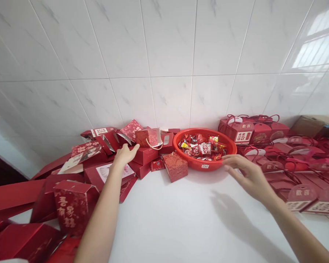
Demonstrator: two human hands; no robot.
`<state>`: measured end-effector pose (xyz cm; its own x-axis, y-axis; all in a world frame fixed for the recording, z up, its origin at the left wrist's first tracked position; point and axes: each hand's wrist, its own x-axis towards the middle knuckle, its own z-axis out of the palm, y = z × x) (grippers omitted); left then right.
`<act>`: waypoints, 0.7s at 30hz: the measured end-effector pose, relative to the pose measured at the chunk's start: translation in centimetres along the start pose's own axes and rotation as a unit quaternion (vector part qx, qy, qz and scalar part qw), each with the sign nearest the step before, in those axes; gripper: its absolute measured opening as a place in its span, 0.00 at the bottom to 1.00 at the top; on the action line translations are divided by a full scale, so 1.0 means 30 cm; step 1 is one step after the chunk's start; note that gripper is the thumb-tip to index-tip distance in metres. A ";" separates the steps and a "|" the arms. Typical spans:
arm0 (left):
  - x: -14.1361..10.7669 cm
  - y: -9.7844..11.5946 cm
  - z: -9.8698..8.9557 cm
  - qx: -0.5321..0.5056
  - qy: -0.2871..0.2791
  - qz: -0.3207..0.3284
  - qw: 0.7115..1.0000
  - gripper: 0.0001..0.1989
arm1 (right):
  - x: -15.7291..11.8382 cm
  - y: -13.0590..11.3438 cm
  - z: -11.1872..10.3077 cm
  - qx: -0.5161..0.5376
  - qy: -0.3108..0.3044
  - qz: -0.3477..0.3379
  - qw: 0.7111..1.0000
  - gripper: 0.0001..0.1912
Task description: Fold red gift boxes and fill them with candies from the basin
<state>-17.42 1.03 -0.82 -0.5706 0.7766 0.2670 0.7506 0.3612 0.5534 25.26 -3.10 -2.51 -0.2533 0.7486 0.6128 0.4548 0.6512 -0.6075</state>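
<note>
My left hand [125, 155] reaches over the pile of red boxes, fingers apart and holding nothing, near a box with a gold cord handle [148, 137]. Beside the right rim of a red plastic basin [208, 166] is my right hand [242, 171], empty, its fingers apart above the white surface. Wrapped candies [204, 148] in red, white and yellow lie in the basin. A patterned red box [176, 167] stands at the basin's left front, next to a small red card or packet [157, 165].
Many red boxes [72, 206] are heaped across the left side. Rows of closed red boxes with cords [298, 193] fill the right. An open brown carton [308, 126] sits at the far right. A tiled wall [170, 98] bounds the white tabletop [164, 223].
</note>
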 end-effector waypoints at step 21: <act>-0.079 0.160 -0.098 -0.432 0.204 0.162 0.864 0.24 | -0.080 0.062 0.209 0.118 -0.140 0.091 0.979 0.11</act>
<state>-13.43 -0.59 3.51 -0.5798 0.4542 0.6764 0.4650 -0.4972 0.7325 21.36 -2.91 -8.30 -0.4254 0.8379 0.3420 0.3115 0.4904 -0.8139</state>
